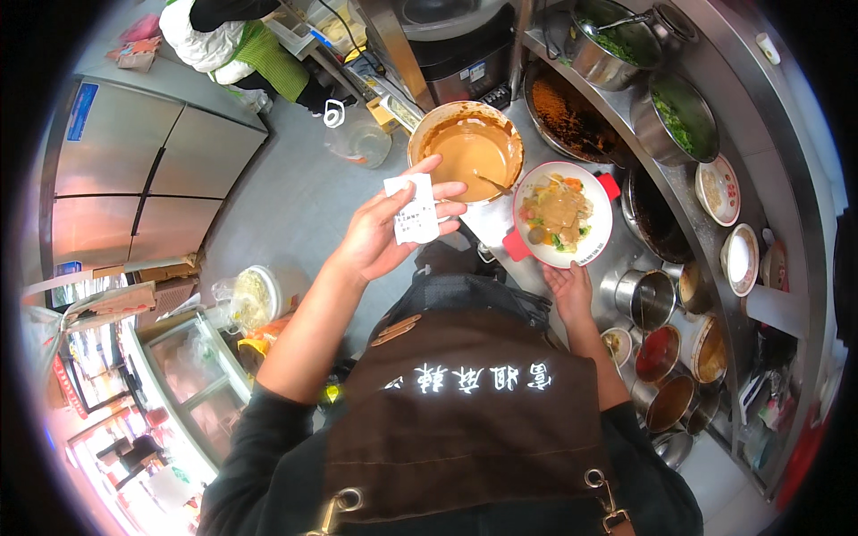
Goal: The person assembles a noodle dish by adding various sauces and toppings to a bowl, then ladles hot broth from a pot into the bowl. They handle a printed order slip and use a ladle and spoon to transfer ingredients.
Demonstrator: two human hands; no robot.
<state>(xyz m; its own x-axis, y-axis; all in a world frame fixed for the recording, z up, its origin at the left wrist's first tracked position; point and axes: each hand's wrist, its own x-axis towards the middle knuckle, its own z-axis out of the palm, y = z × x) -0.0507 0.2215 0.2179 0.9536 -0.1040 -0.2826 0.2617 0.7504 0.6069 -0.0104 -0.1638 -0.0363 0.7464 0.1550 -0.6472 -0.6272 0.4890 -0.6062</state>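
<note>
My left hand [385, 231] pinches a small white paper slip [414, 209] under the thumb, its other fingers spread out behind it. Writing shows on the slip. My right hand [570, 288] is at the near edge of a white bowl with a red rim and red handles [601, 221], fingers partly hidden beneath it. Inside the bowl lie mixed vegetables topped with a brown sauce [560, 211]. Just beyond my left fingertips stands a large tub of tan sauce [469, 151], a ladle handle [493, 181] leaning out of it.
A steel shelf [677, 181] curves along the right, bearing pots of chopped greens [672, 124] and small bowls [739, 258]. Below it stand a wide pan of reddish seasoning [570, 110] and several sauce pots [657, 352]. Another person [248, 53] is at upper left, near a steel refrigerator [127, 167].
</note>
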